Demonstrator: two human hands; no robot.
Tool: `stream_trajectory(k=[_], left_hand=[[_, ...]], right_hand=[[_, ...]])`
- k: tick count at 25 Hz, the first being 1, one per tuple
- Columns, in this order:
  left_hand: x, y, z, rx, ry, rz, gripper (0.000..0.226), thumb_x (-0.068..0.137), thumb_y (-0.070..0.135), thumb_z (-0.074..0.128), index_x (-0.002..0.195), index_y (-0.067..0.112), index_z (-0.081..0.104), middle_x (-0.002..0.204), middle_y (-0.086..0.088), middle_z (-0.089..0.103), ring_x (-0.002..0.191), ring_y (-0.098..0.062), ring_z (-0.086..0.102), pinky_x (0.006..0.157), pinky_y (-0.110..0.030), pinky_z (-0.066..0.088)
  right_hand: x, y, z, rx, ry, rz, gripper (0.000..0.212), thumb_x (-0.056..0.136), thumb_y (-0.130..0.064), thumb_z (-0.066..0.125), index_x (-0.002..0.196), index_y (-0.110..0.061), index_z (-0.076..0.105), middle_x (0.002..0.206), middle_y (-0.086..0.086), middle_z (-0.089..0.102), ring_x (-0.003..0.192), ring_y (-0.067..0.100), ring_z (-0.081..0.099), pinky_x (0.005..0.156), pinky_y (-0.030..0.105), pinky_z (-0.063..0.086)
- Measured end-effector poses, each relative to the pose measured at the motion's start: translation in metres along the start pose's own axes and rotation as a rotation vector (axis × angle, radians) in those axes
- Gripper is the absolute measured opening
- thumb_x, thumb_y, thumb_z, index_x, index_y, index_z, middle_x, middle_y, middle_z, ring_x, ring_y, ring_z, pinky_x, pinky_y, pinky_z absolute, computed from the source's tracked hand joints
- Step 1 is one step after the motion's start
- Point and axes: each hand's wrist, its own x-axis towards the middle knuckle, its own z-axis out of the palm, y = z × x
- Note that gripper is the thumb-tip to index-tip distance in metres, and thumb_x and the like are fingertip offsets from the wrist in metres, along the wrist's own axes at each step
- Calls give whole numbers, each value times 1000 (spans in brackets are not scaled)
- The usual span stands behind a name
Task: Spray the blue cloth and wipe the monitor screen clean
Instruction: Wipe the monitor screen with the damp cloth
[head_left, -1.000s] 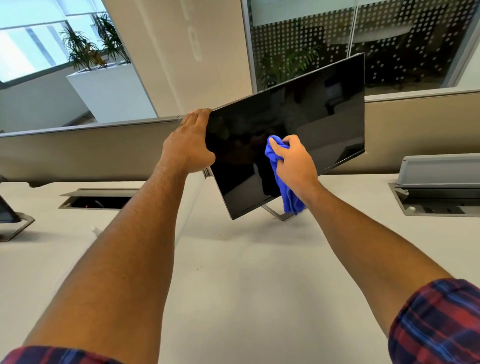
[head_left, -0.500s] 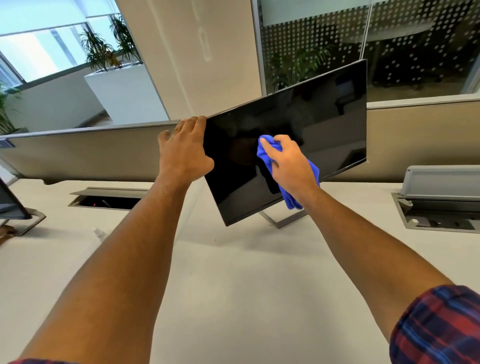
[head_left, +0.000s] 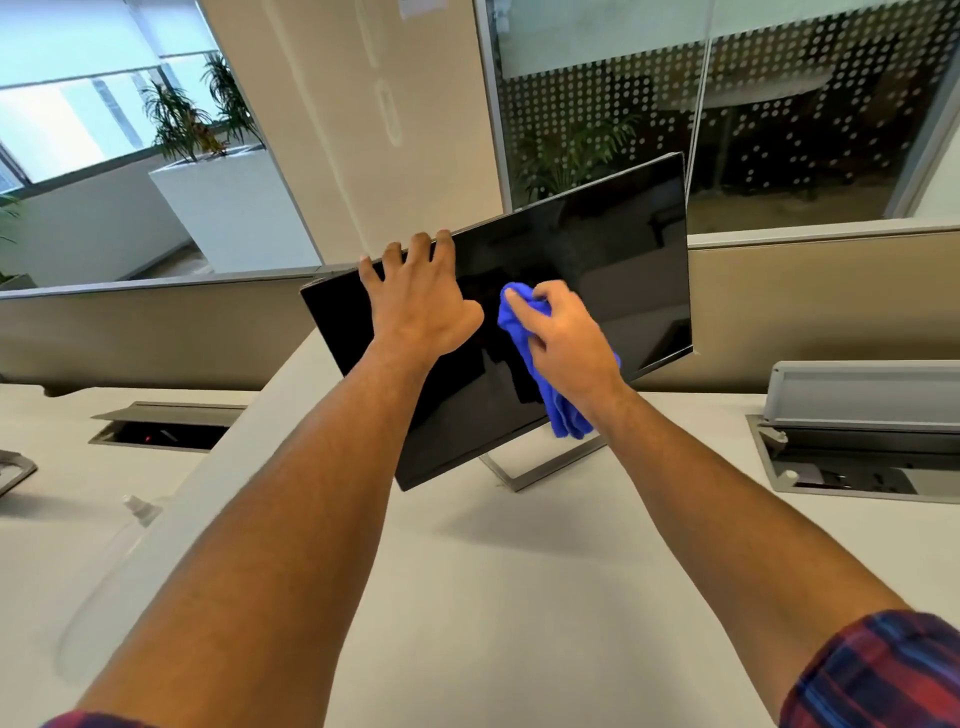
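Two bare arms reach out over a white desk (head_left: 493, 597), with checked sleeves (head_left: 878, 670) at the elbows. The left hand (head_left: 421, 306) holds the top edge of the monitor (head_left: 597, 270), fingers hooked over the rim. Just to its right, the right hand (head_left: 563, 338) grips a bright blue cloth (head_left: 524, 332) and presses it on the dark, shiny screen. The cloth is bunched up and hangs down under the wrist. The monitor looks tilted. Under the right hand sits its metal stand (head_left: 540, 462). Far behind the hands is a tan wall (head_left: 810, 301).
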Motion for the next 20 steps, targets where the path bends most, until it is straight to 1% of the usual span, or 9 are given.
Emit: stream_trajectory(k=[2,3,8,12,13,16,17,18,20], left_hand=[[3,13,7,9,3,11,87,80,33,54,160,21,21,162,-4,28,148,-40,22,118,-69,10],[3,16,11,24,15,12,90,79,34,54,161,22,19,162,-3,27,148,-41,22,118,-71,9],[2,12,28,135,72,37,100,75,39,58,162,22,12,162,-6,24,146,-43,23,116,-74,11],[4,11,32,154,96,47,103,73,42,57,162,21,10,162,-7,23,146,-44,23,115,-75,11],[4,11,33,153,100,49,103,72,42,57,162,21,10,162,-7,23,145,-44,23,115,-75,11],[5,10,35,162,116,52,104,71,42,56,162,20,11,161,-8,23,145,-44,23,115,-75,11],[5,10,35,167,120,55,104,70,42,56,162,20,11,161,-8,24,145,-44,23,115,-76,11],[5,9,36,166,124,59,104,70,42,55,162,20,11,161,-8,24,145,-44,24,115,-76,11],[6,9,36,154,131,61,103,70,43,53,162,21,12,161,-7,24,145,-44,23,115,-76,11]], right_hand=[[9,8,-10,101,150,214,40,98,-8,58,138,-10,57,122,10,55,98,18,57,77,33,58],[16,11,-14,90,201,220,39,96,-5,58,136,-9,59,121,11,57,97,21,59,77,33,58],[19,35,-25,-80,32,-166,37,94,-3,60,130,-7,65,122,17,61,100,31,61,81,38,57],[22,49,-22,100,267,242,36,100,-12,54,135,-4,58,114,-2,58,93,5,56,78,29,57],[26,47,-22,73,257,188,38,100,-10,54,137,-4,55,119,2,58,98,8,57,80,28,57],[22,52,-20,-220,6,-265,45,97,-8,58,142,-4,52,130,19,57,108,31,59,86,36,56],[19,58,-21,-279,-8,-293,45,97,-9,58,142,-4,52,130,20,57,106,31,60,85,37,57],[17,64,-21,-295,12,-220,43,98,-10,57,140,-4,53,127,18,59,102,26,61,81,35,58],[16,72,-22,-124,200,152,31,102,-20,49,130,-11,57,110,5,62,85,7,57,66,23,55]])
